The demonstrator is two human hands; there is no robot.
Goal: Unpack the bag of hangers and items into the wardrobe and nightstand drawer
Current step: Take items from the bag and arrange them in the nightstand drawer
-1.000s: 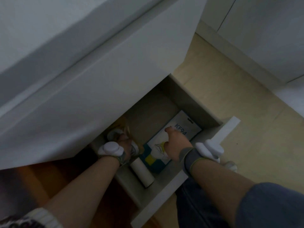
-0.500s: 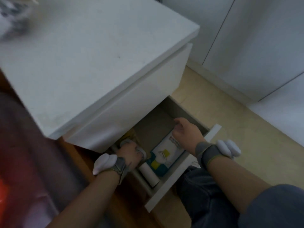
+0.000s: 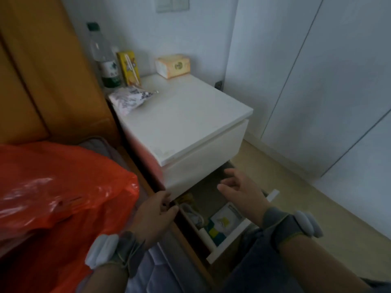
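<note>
Nearest you, both hands hang over the work with nothing in them: left hand (image 3: 154, 214) loosely curled at the drawer's left corner, right hand (image 3: 243, 191) spread and slack above the drawer's inside. Just left of them the orange bag (image 3: 63, 187) lies on the bed (image 3: 160, 271), bulging; you cannot see its contents, so note it as probably not empty. Progress, as a judgement: part of the drawer share is done, the wardrobe share not begun as far as this view shows. The lower drawer (image 3: 237, 231) of the nightstand (image 3: 179, 123) stands pulled out and is not yet closed. Count inside it: one flat mask packet (image 3: 224, 218), one white roll (image 3: 206, 236) against the front panel, and a yellowish clump at the back left, too dim to count. Hangers in view: zero. On the nightstand top, count four: one patterned pouch (image 3: 129, 98), one bottle (image 3: 103, 58), one yellow carton (image 3: 129, 67), one tissue box (image 3: 173, 65). Farthest, on your right, the white wardrobe doors (image 3: 317, 81) appear closed. Left to do: empty the bag, hang the hangers, shut the drawer.
</note>
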